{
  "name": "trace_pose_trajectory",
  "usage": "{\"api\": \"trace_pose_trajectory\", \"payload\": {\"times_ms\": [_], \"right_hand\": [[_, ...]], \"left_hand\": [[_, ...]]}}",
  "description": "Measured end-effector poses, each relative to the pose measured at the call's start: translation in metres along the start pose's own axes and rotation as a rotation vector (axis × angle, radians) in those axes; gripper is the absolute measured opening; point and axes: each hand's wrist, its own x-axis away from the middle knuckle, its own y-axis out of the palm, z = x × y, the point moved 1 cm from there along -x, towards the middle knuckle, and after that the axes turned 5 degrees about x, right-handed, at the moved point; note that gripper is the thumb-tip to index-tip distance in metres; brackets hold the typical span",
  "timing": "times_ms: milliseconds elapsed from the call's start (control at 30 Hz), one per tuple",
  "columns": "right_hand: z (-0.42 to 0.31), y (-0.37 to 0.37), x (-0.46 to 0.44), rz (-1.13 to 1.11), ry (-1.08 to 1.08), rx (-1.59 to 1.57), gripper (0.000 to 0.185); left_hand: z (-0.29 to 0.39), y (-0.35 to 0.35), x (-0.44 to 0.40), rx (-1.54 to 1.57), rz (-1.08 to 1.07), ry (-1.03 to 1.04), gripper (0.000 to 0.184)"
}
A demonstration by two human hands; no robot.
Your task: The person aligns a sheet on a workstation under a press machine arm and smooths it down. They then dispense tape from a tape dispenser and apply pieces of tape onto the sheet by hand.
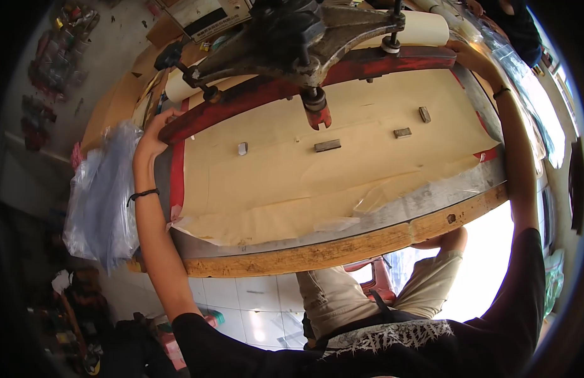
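While left hand [154, 137] holds one red bar [254, 94], four small blocks [328, 145] sit on one tan sheet [273, 189]; right hand [463, 54] at bar's right end, can't really tell grip.

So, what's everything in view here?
Red bar: 1, red, above paper
Metal bracket: 1, dark, over bar
Blocks: 4, greyish, on paper
Paper: 1, tan, on table
Tape strips: at least 2, red, paper's sides
Table: 1, grey, yellow-brown edge, centre
Paper roll: at least 1, cream, behind bar
Plastic bundle: 1, clear, left
Another person: 1, dark-clothed, top right
Clutter: many, mixed, left
Left hand: 1, bare, bar's left end
Right hand: 1, bare, bar's right end
Legs: 2, beige clothing, below table
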Motion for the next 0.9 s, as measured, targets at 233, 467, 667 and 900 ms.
{"api": "trace_pose_trajectory", "payload": {"times_ms": [233,467,667,900], "right_hand": [[-0.016,0.001,0.008,0.049,0.103,-0.006,0.038],[0.007,0.006,0.004,0.150,0.130,-0.010,0.042],[0.015,0.001,0.001,0.089,0.103,-0.051,0.045],[0.005,0.001,0.007,0.111,0.083,-0.015,0.041]], "left_hand": [[0.035,0.008,0.008,-0.040,0.017,-0.054,0.024],[0.021,0.004,0.007,-0.028,0.011,-0.027,0.019],[0.013,0.002,0.001,-0.079,-0.025,-0.022,0.019],[0.003,0.000,-0.002,-0.105,-0.013,-0.030,0.022]]}}
